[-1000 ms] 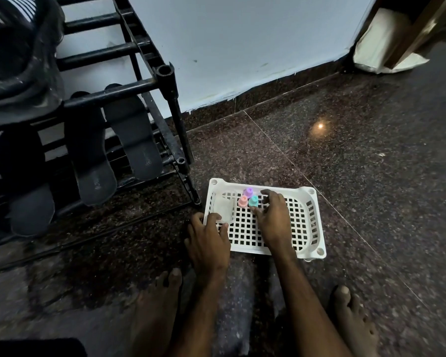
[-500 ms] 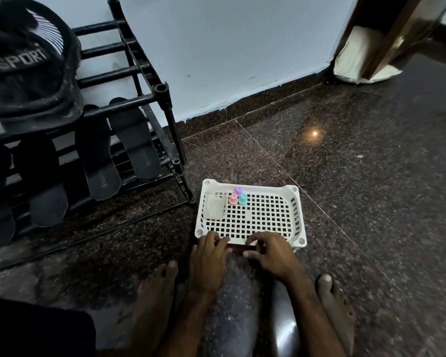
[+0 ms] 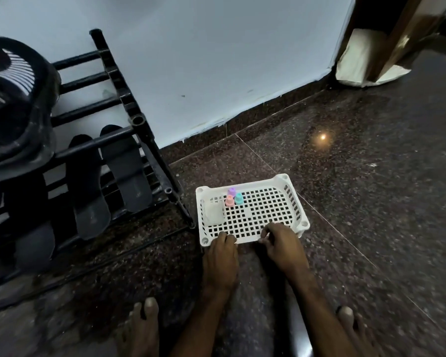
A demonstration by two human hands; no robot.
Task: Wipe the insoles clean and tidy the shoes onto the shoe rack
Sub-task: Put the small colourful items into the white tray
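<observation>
The rack (image 3: 138, 119) stands by the wall at left, with a shoe (image 3: 16, 119) on top and insoles (image 3: 124, 171) leaning on the lower bars. The basket (image 3: 292, 202) sits on the floor just right of the rack's foot. The left hand (image 3: 222, 256) and right hand (image 3: 281, 243) curl their fingers over its near rim. Three bottles (image 3: 233, 198) and a white pad (image 3: 213, 212) lie inside. Wiping looks finished and the kit seems due to go away. The next move calls for a level lift so the bottles stay upright.
</observation>
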